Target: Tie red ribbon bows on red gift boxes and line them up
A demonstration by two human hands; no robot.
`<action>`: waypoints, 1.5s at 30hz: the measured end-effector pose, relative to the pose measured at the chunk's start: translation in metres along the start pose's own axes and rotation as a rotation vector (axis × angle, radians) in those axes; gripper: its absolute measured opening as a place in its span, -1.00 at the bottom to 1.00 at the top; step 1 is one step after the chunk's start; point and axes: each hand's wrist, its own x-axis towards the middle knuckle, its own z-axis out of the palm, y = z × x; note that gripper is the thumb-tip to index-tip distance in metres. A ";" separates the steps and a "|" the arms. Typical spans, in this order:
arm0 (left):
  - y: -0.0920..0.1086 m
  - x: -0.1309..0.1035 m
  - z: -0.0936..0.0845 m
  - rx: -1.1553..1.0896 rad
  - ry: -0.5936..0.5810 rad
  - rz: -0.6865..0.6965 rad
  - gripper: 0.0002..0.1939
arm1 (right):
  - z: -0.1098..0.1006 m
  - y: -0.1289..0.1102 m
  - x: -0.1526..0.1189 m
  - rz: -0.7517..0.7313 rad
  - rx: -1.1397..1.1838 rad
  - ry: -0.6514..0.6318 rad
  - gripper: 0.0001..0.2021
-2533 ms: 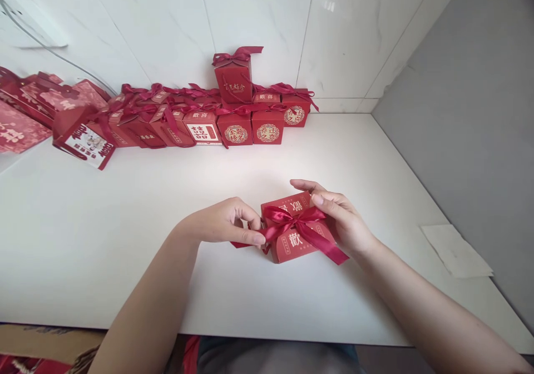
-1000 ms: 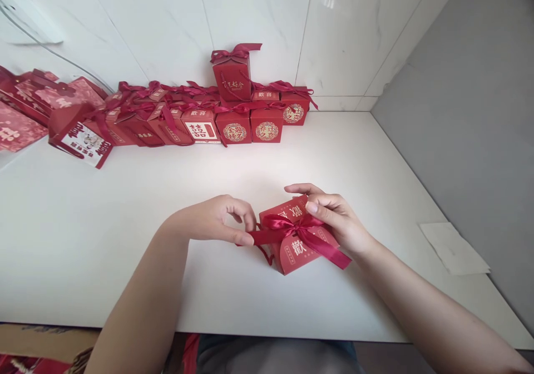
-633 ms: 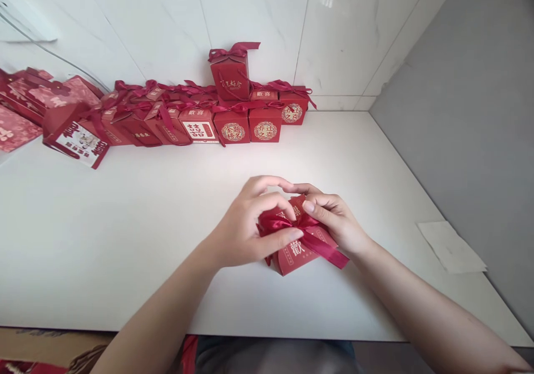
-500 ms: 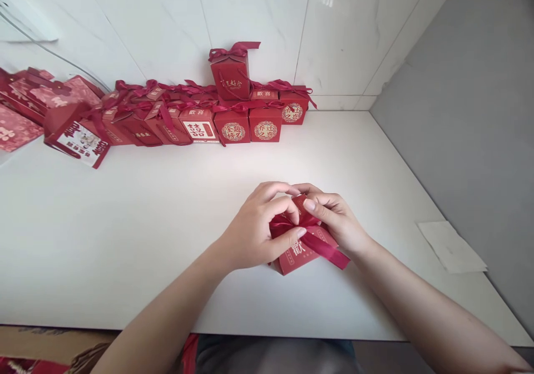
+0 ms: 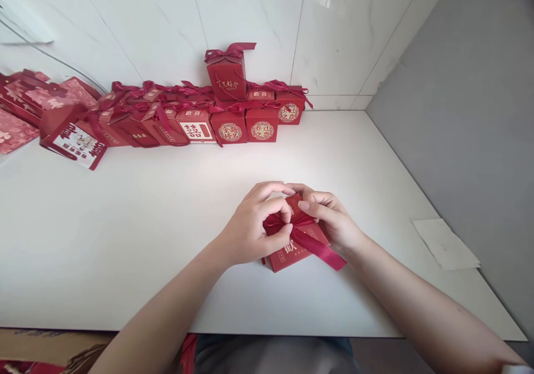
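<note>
A red gift box [image 5: 302, 251] with pale printed characters sits on the white table in front of me. Across its top runs a dark red satin ribbon [image 5: 319, 249], one loose end hanging over the right side. My left hand [image 5: 254, 229] pinches the ribbon at the middle of the box between thumb and index finger, with its other fingers arched over the far side. My right hand [image 5: 334, 215] grips the ribbon by the box's right edge, thumb on top; the fingers behind are partly hidden.
Several red gift boxes [image 5: 228, 126] with ribbon bows line the wall, one stacked on top. Red bags [image 5: 62, 93] and a tilted box [image 5: 77, 140] stand at the left. White paper [image 5: 446, 244] lies at the right edge. A cardboard box [image 5: 37, 343] is below the table's front left.
The whole view has shifted slightly, so everything appears a little further left. My left thumb and index finger have closed together at the ribbon's middle. The right hand has hardly moved.
</note>
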 end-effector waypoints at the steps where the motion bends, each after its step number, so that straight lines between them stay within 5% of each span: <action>1: 0.000 0.000 0.000 0.001 0.004 0.006 -0.94 | 0.000 0.000 0.000 -0.003 0.007 -0.004 -0.55; 7: -0.012 0.000 -0.007 0.035 0.147 -0.044 -0.99 | -0.006 -0.005 0.003 -0.100 -0.174 0.046 -0.82; 13: -0.035 -0.001 -0.033 -0.192 0.170 -0.056 -0.73 | -0.018 -0.014 0.006 0.001 -0.460 0.140 -0.61; 19: -0.038 -0.006 -0.053 -0.114 0.084 0.070 -0.89 | -0.040 -0.035 0.003 0.304 -0.611 -0.223 -0.40; 27: -0.033 -0.005 -0.055 0.018 0.030 -0.044 -0.90 | -0.035 -0.045 -0.006 0.455 -0.482 -0.583 -0.70; 37: -0.036 0.000 -0.043 -0.336 0.101 -0.360 -0.64 | -0.029 -0.028 0.003 0.187 -0.396 -0.365 -0.67; 45: -0.042 0.003 -0.035 -0.527 0.188 -0.418 -0.64 | -0.028 -0.026 0.004 0.108 -0.392 -0.341 -0.66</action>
